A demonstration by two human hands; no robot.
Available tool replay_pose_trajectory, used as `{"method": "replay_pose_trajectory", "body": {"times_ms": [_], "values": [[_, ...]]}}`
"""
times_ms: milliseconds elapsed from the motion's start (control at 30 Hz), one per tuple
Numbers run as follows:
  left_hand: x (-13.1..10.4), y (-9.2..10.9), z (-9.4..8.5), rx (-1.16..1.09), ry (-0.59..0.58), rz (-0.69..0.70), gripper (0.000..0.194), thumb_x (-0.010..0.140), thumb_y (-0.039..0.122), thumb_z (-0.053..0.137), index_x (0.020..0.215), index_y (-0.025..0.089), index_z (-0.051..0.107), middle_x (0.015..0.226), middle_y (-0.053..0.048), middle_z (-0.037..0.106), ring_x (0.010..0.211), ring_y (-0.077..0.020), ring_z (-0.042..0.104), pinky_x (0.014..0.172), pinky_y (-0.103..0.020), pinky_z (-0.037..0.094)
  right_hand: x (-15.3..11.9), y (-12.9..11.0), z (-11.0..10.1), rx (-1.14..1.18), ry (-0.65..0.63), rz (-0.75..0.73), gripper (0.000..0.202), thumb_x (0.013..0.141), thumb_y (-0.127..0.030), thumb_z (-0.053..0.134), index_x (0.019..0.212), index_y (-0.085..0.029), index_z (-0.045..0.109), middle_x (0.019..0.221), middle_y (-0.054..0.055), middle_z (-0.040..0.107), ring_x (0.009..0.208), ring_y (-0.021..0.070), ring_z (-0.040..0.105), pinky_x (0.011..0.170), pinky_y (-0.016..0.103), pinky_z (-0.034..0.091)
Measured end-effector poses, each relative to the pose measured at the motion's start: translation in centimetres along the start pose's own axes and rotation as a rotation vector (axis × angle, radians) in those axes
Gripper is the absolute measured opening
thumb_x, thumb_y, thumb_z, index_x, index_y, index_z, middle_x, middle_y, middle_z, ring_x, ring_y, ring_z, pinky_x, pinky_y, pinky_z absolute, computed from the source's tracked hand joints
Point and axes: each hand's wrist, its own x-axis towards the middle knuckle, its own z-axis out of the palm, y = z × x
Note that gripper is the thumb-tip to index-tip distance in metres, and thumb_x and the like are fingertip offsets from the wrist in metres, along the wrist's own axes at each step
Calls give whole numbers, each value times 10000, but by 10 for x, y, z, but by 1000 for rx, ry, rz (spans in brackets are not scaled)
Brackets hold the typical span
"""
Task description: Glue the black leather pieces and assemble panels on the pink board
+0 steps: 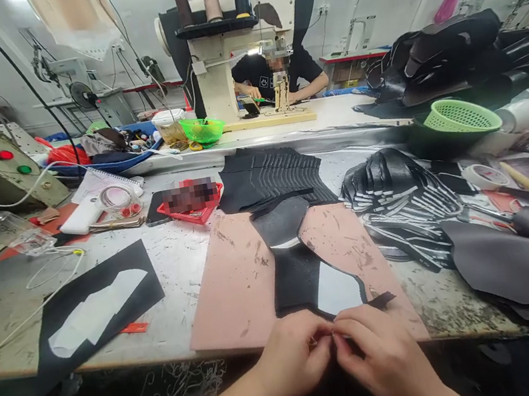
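A black cut piece like a shoe upper [295, 277], with a white backing patch on its right part, lies on the pink board [223, 286]. My left hand [300, 347] and my right hand [378, 348] meet at its lower edge, fingertips almost touching. Both are closed in a pinch on that edge; the exact bit between the fingers is hidden. Beyond my right hand a narrow black strip [382, 300] sticks out. At the board's far edge lies a row of overlapping black pieces [275, 172].
Strips with white edges [401, 195] are heaped at right, beside dark grey sheets [525, 269]. A red basket [191, 215], a bottle [11, 230] and a black sheet with white pattern [140, 273] lie left. Behind stands a sewing machine [220, 84]; another person sits beyond it.
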Motion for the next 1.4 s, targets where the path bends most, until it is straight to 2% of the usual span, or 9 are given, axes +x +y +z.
{"method": "replay_pose_trajectory", "body": {"times_ms": [167,267,467,600,667,800,967,1267,1400], "values": [[-3,-5,3,-135,22,19,179,750,124,501,814,170,662,862,-49,676,802,-162,596,759,-265,448,-4,-4,-1,27,22,38,194,788,-79,443,721,-175,597,654,37,617,597,155,578,548,269,478],[-3,-8,6,-352,53,-58,120,749,222,557,749,146,650,806,-65,671,772,-173,596,732,-274,455,-3,-6,-2,210,26,182,163,772,-122,486,677,-194,598,645,30,620,587,150,583,520,249,486],[-2,-6,13,-804,23,-225,318,658,418,672,702,128,550,726,-45,616,664,-135,568,587,-231,434,-6,-1,1,655,86,568,165,765,-243,535,606,-202,552,643,40,620,610,178,607,509,258,509],[0,-7,10,-1068,108,-402,392,647,450,654,737,174,390,637,-3,584,590,-128,592,468,-164,361,-15,14,-14,1090,189,751,181,802,-296,465,638,-220,472,698,44,636,685,212,642,668,392,555],[0,-9,7,-1093,168,-414,380,667,440,632,743,184,363,623,10,568,576,-119,588,465,-157,359,-20,19,-26,1130,155,782,194,821,-324,448,657,-226,482,650,30,611,610,205,630,622,398,563],[-2,-8,8,-881,93,-275,322,684,418,634,745,164,446,660,19,504,569,-88,516,503,-183,404,-25,12,-34,774,16,690,130,809,-334,536,853,-235,609,744,44,645,567,182,620,468,284,535],[-8,1,13,-538,7,-6,198,742,336,568,724,141,542,757,-44,548,722,-139,525,694,-272,436,-16,-5,-17,387,-91,417,143,828,-305,515,807,-241,641,757,32,652,679,177,623,586,253,523],[-15,-8,15,-897,-17,-138,372,708,477,638,759,145,477,799,-35,533,652,-108,531,582,-227,449,-11,-13,-14,418,-113,349,125,850,-283,491,811,-231,598,726,23,643,667,165,627,585,232,520],[-13,-6,16,-876,-21,-149,340,693,435,655,704,141,485,704,-6,514,562,-81,497,551,-215,436,-10,-15,-14,417,-102,298,108,835,-241,501,783,-223,593,675,13,629,600,146,616,530,207,513]]}}
